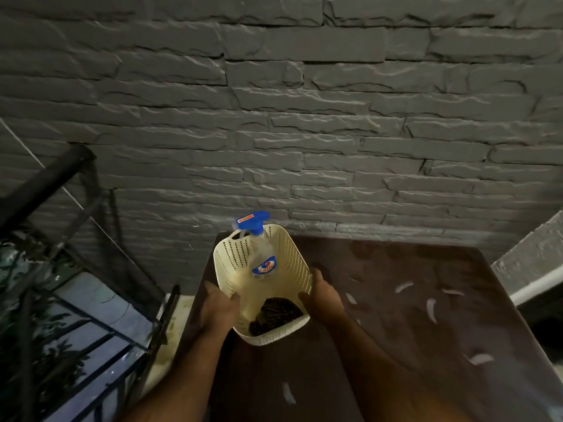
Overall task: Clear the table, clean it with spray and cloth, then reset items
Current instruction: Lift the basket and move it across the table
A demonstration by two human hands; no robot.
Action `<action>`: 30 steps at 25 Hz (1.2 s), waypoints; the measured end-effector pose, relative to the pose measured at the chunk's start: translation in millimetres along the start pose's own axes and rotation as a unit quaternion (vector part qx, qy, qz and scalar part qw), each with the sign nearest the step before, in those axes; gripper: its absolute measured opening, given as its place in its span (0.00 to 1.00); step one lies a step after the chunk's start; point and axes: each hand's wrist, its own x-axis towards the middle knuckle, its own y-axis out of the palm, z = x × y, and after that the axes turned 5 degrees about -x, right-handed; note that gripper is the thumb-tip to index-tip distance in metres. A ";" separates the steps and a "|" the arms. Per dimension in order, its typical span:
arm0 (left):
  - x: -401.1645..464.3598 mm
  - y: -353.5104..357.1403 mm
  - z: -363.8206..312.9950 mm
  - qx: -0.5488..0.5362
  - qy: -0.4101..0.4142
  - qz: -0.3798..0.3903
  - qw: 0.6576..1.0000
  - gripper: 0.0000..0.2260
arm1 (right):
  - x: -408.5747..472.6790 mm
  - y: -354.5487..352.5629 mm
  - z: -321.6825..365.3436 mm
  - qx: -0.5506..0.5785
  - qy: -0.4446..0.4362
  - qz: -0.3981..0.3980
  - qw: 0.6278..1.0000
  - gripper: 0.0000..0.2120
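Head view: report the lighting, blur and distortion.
Head view: dim overall, light raking across the stone wall and picking out its ridges; wide-angle bending at the edges; both hands, left hand and right hand, slightly motion-smeared on the basket; spray bottle label soft; dark table shows faint sheen.

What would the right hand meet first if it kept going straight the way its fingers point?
The right hand grips the cream basket on its right side, fingers pointing toward the stone wall. Going straight on, it would likely slide along the basket's side over the dark table, then meet the wall; depth is unclear.
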 end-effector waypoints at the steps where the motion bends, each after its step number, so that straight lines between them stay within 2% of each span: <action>1: 3.3 1.9 1.7 0.015 -0.017 0.015 1.000 0.31 | 3.4 2.4 0.8 0.000 0.014 -0.002 1.000 0.24; 3: 7.1 5.5 5.8 0.031 -0.020 0.035 0.999 0.21 | 7.1 3.4 -0.1 -0.003 0.036 0.001 0.999 0.21; 6: 9.9 6.3 7.8 0.036 0.002 0.030 0.999 0.17 | 8.2 2.6 -4.8 0.014 0.040 0.010 0.999 0.20; 12: -3.7 11.1 -9.3 0.039 0.046 0.007 0.998 0.17 | -5.9 -4.7 -26.9 0.066 0.044 -0.013 0.997 0.20; 17: -19.0 47.8 -45.6 -0.010 0.100 0.056 0.993 0.17 | -23.6 -39.5 -67.5 0.095 0.088 -0.064 0.990 0.16; 23: -78.8 111.2 -105.1 0.015 0.168 0.102 0.980 0.16 | -66.1 -92.2 -149.5 0.104 0.138 -0.110 0.979 0.18; 30: -173.8 204.5 -151.6 0.012 0.191 0.157 0.969 0.15 | -123.3 -155.4 -260.1 0.117 0.193 -0.148 0.963 0.20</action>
